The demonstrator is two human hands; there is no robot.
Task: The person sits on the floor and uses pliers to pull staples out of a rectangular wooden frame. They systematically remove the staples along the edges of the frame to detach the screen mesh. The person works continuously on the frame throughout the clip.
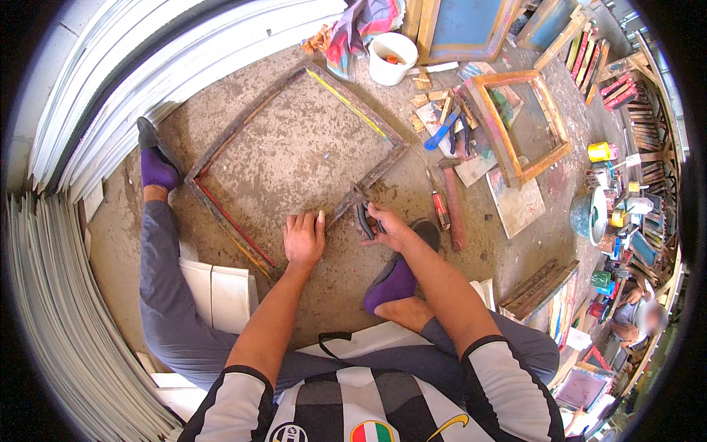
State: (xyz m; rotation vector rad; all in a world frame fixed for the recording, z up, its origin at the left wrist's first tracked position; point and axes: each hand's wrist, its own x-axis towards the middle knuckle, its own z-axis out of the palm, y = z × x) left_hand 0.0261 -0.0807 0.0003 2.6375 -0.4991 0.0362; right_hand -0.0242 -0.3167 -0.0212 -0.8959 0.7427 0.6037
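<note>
A dark, worn wooden frame lies flat on the stained floor between my legs, turned like a diamond. Yellow and red strips run along parts of its inner edges. In my right hand is a pair of pliers with black handles, its jaws at the frame's near right bar. My left hand lies on the same bar nearer the corner, fingers stretched out and holding nothing. Right of the pliers rest a red-handled screwdriver and a hammer.
A lighter wooden frame, a blue-handled tool and wood scraps lie farther right. A white bucket stands at the back. Stacked white sheets line the left. Paint containers and another person are at far right.
</note>
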